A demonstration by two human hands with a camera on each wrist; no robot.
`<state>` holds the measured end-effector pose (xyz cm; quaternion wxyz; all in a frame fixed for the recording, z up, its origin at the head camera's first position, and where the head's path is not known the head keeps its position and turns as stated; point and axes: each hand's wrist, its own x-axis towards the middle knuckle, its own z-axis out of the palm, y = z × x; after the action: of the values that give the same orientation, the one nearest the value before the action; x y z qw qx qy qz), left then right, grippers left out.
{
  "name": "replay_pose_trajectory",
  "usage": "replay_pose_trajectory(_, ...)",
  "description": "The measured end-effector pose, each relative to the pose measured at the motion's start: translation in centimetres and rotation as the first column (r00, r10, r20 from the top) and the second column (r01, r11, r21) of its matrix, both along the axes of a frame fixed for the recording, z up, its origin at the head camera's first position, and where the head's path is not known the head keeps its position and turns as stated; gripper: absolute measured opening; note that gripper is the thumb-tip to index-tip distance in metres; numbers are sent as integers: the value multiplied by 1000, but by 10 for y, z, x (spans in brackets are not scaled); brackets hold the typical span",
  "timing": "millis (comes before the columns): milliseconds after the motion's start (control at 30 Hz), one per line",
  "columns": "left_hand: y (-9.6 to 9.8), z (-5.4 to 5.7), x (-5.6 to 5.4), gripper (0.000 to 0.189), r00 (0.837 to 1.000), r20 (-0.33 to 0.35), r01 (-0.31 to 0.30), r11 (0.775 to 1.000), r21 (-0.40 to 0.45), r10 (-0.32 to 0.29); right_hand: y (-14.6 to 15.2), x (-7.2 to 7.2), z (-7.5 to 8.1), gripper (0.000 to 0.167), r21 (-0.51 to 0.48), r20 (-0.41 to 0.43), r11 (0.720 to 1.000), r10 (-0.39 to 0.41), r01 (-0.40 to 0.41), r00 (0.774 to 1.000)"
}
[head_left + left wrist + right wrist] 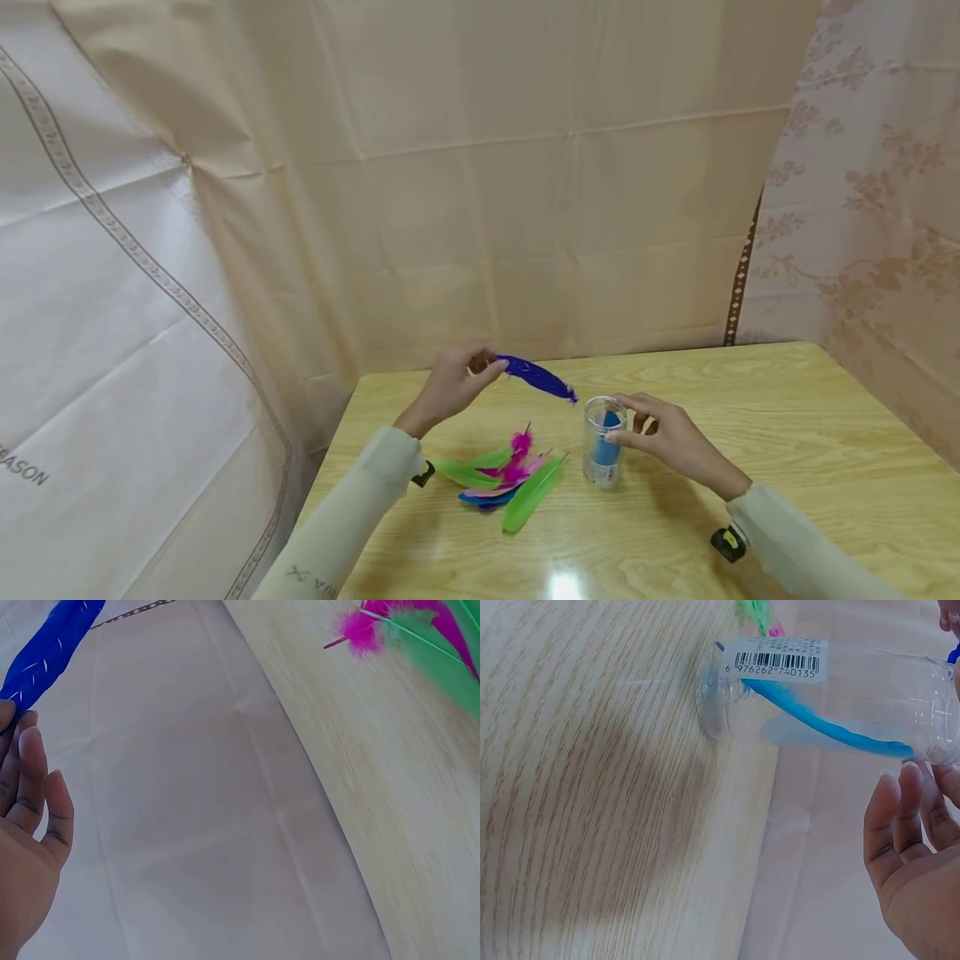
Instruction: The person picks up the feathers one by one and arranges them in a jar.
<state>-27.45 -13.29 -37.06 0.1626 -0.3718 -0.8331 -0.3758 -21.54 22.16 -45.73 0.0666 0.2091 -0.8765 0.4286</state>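
Between thumb and fingertips my left hand [456, 385] pinches a dark blue feather [537, 377] by one end, its other end pointing toward the jar. My right hand [671, 437] grips a clear plastic jar [602, 475] near its open rim, thumb on one side and fingers on the other. Inside the jar leans a light blue feather [817, 724], and a barcode label [776, 661] is stuck low on its wall. Left of the jar lies a loose pile of feathers: green [531, 496], magenta [519, 450], pink [517, 477] and blue [487, 497].
The wooden table [697, 533] has its back edge against a beige cloth [540, 208]. Pale cloth [112, 333] hangs at the left and a flower-patterned one [885, 208] at the right. Each wrist wears a small black device, such as this right one [727, 543].
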Motion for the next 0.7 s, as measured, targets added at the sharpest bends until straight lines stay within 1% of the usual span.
replay_pose_trajectory(100, 4, 1, 0, 10, 1000, -5, 9, 1000, -4, -9, -1, 0, -1, 64, -3, 2, 1000, -4, 4, 1000)
replay_pose_trajectory(300, 15, 1, -2, 9, 998, -38, 45, 999, -11, -45, -2, 0, -2, 63, -14, -1, 1000, 4, -4, 1000)
replay_pose_trajectory(533, 28, 0, -3, 9, 995, -53, 81, 996, -30, -83, -2, 1, 1, 62, -10, 2, 1000, -2, 2, 1000)
replay_pose_trajectory(700, 37, 1, -2, 9, 994, -56, 91, 995, -42, -94, -2, 1, 0, 63, -5, 10, 1000, -4, 4, 1000)
